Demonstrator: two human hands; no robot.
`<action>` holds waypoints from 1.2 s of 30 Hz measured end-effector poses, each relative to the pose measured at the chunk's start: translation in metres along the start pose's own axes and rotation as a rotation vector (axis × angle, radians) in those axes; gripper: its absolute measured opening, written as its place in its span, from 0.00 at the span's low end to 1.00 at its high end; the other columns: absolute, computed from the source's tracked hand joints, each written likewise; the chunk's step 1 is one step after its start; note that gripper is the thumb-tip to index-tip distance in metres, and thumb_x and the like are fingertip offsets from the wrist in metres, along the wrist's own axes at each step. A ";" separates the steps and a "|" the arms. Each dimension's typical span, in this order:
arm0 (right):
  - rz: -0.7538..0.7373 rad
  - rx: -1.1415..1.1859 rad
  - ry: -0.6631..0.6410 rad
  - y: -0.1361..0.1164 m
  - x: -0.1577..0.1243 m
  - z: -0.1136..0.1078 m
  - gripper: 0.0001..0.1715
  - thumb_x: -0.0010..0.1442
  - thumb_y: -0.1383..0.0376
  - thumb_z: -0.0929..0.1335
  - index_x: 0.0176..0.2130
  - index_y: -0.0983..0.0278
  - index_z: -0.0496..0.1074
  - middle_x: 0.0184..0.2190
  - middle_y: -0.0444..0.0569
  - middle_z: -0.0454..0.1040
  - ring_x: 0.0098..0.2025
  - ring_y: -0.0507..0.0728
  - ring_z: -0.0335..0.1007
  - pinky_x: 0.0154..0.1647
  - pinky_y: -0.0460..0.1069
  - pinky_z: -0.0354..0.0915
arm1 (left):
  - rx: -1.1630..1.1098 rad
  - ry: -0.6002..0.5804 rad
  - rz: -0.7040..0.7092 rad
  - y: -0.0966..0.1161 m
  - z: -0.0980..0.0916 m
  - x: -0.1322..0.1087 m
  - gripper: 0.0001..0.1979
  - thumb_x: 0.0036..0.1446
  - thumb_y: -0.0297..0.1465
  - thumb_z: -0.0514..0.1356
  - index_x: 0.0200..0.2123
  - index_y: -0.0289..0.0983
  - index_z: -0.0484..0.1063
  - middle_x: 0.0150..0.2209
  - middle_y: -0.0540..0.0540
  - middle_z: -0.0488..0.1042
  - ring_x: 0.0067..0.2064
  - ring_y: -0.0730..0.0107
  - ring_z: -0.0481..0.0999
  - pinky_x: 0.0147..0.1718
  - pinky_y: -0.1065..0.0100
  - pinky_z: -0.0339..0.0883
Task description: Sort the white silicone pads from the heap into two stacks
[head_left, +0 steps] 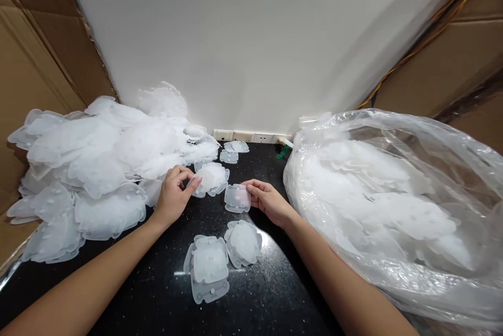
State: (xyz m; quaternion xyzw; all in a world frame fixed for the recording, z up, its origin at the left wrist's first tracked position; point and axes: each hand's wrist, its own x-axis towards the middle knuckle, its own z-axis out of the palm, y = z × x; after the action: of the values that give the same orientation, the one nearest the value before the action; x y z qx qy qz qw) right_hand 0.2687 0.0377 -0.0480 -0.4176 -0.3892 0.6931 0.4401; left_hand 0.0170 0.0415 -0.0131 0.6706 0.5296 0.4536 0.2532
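My right hand (264, 199) pinches the edge of a translucent white plastic sheet (237, 198) and holds it over the black speckled counter. To its left, my left hand (175, 193) has thumb and fingers closed at the edge of a thin translucent piece, beside a small stack of similar sheets (213, 177). Nearer to me lie two more small stacks, a squarish one (210, 262) and a rounder one (243, 242). A large heap of the same sheets (118, 142) rises at the left, close behind my left hand.
A clear plastic bag (393, 210) full of such sheets stands at the right. Power sockets (262, 138) and a plug with a green tag (283, 152) line the wall's base. Cardboard (35, 37) borders the left side. Several loose sheets (229, 156) lie near the sockets.
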 end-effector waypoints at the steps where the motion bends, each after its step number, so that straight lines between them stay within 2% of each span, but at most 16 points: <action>1: 0.002 -0.005 -0.001 0.000 0.000 -0.001 0.23 0.43 0.51 0.78 0.33 0.63 0.75 0.30 0.46 0.77 0.32 0.53 0.72 0.38 0.49 0.67 | -0.092 -0.083 -0.077 0.002 0.000 -0.002 0.16 0.53 0.43 0.62 0.23 0.37 0.70 0.31 0.48 0.70 0.32 0.68 0.67 0.32 0.67 0.62; 4: -0.004 -0.035 -0.008 0.000 0.000 -0.001 0.21 0.46 0.51 0.77 0.33 0.63 0.75 0.30 0.46 0.77 0.31 0.52 0.72 0.37 0.49 0.67 | -0.403 -0.328 -0.391 0.004 0.002 -0.010 0.20 0.49 0.48 0.65 0.26 0.36 0.70 0.27 0.51 0.71 0.28 0.71 0.68 0.29 0.70 0.62; 6: -0.011 -0.050 -0.011 0.000 -0.001 -0.001 0.20 0.48 0.51 0.76 0.33 0.63 0.75 0.31 0.46 0.77 0.32 0.52 0.72 0.38 0.49 0.67 | -0.523 -0.378 -0.549 0.004 0.004 -0.014 0.20 0.45 0.46 0.70 0.30 0.36 0.71 0.28 0.50 0.74 0.30 0.71 0.72 0.30 0.71 0.64; 9: -0.019 -0.064 -0.016 0.001 -0.001 0.000 0.23 0.48 0.49 0.76 0.34 0.63 0.75 0.31 0.46 0.77 0.32 0.53 0.72 0.38 0.49 0.67 | -0.646 -0.400 -0.671 0.007 0.005 -0.014 0.21 0.44 0.42 0.72 0.38 0.37 0.74 0.36 0.46 0.80 0.38 0.66 0.78 0.38 0.68 0.70; 12: -0.025 -0.068 -0.023 0.002 -0.002 0.000 0.26 0.47 0.46 0.75 0.35 0.63 0.74 0.30 0.46 0.77 0.32 0.53 0.73 0.38 0.50 0.68 | -0.754 -0.408 -0.753 0.009 0.003 -0.011 0.20 0.53 0.44 0.66 0.41 0.34 0.75 0.38 0.40 0.81 0.43 0.59 0.80 0.46 0.61 0.72; 15: -0.019 -0.067 -0.029 0.003 -0.003 -0.001 0.27 0.45 0.44 0.75 0.34 0.63 0.74 0.29 0.45 0.77 0.32 0.53 0.72 0.38 0.49 0.67 | -0.796 -0.421 -0.805 0.009 0.000 -0.008 0.24 0.59 0.48 0.60 0.42 0.31 0.76 0.39 0.35 0.81 0.44 0.55 0.81 0.49 0.56 0.72; 19: -0.024 -0.079 -0.030 0.003 -0.005 0.000 0.26 0.46 0.45 0.75 0.34 0.62 0.74 0.30 0.46 0.77 0.33 0.54 0.72 0.39 0.51 0.67 | -0.786 -0.439 -0.817 0.009 -0.002 -0.008 0.27 0.61 0.50 0.55 0.44 0.30 0.76 0.42 0.33 0.81 0.46 0.54 0.81 0.50 0.56 0.72; 24: -0.017 -0.113 -0.015 0.002 -0.007 0.001 0.25 0.47 0.46 0.75 0.34 0.62 0.75 0.31 0.44 0.75 0.32 0.52 0.69 0.39 0.50 0.66 | -0.769 -0.468 -0.805 0.009 0.000 -0.009 0.25 0.60 0.49 0.58 0.44 0.32 0.76 0.42 0.35 0.81 0.46 0.54 0.80 0.50 0.55 0.72; 26: -0.018 -0.128 -0.009 0.002 -0.007 0.001 0.24 0.47 0.47 0.75 0.35 0.62 0.75 0.31 0.44 0.75 0.32 0.51 0.68 0.39 0.49 0.66 | -0.722 -0.480 -0.766 0.008 0.000 -0.009 0.21 0.59 0.46 0.60 0.44 0.34 0.76 0.43 0.36 0.81 0.48 0.54 0.79 0.50 0.54 0.71; 28: -0.024 -0.139 -0.004 0.003 -0.007 0.001 0.23 0.47 0.47 0.75 0.35 0.61 0.75 0.32 0.44 0.74 0.33 0.52 0.68 0.39 0.49 0.66 | -0.567 -0.491 -0.619 0.008 -0.001 -0.010 0.14 0.56 0.39 0.63 0.40 0.36 0.76 0.45 0.38 0.80 0.49 0.54 0.78 0.51 0.53 0.70; 31: -0.027 -0.146 0.000 0.003 -0.007 0.000 0.24 0.46 0.47 0.76 0.35 0.62 0.74 0.32 0.44 0.74 0.33 0.52 0.67 0.38 0.49 0.65 | -0.147 -0.475 -0.194 0.011 -0.005 -0.012 0.05 0.55 0.31 0.61 0.32 0.38 0.77 0.52 0.42 0.75 0.53 0.54 0.72 0.55 0.52 0.64; 33: -0.026 -0.148 0.002 0.002 -0.007 0.001 0.25 0.45 0.47 0.76 0.34 0.62 0.74 0.31 0.44 0.74 0.33 0.52 0.66 0.37 0.49 0.65 | 0.067 -0.453 0.019 0.016 -0.008 -0.014 0.09 0.57 0.29 0.57 0.32 0.40 0.78 0.55 0.44 0.71 0.52 0.56 0.71 0.53 0.53 0.64; 34: -0.026 -0.148 0.002 0.002 -0.007 0.001 0.25 0.44 0.46 0.76 0.34 0.62 0.74 0.31 0.43 0.73 0.33 0.52 0.66 0.38 0.49 0.65 | 0.114 -0.453 0.064 0.019 -0.009 -0.015 0.10 0.58 0.29 0.55 0.33 0.41 0.78 0.56 0.44 0.70 0.49 0.58 0.72 0.50 0.55 0.67; 36: -0.028 -0.148 0.002 0.001 -0.007 0.002 0.25 0.44 0.47 0.76 0.34 0.62 0.74 0.31 0.43 0.73 0.33 0.52 0.66 0.38 0.49 0.65 | 0.095 -0.471 0.050 0.022 -0.010 -0.017 0.11 0.59 0.29 0.53 0.34 0.40 0.77 0.55 0.43 0.70 0.43 0.63 0.74 0.41 0.61 0.69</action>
State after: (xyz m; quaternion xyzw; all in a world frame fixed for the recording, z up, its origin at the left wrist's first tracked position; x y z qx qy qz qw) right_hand 0.2686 0.0308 -0.0467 -0.4443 -0.4448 0.6556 0.4182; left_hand 0.0188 0.0172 0.0040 0.7820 0.4597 0.2654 0.3267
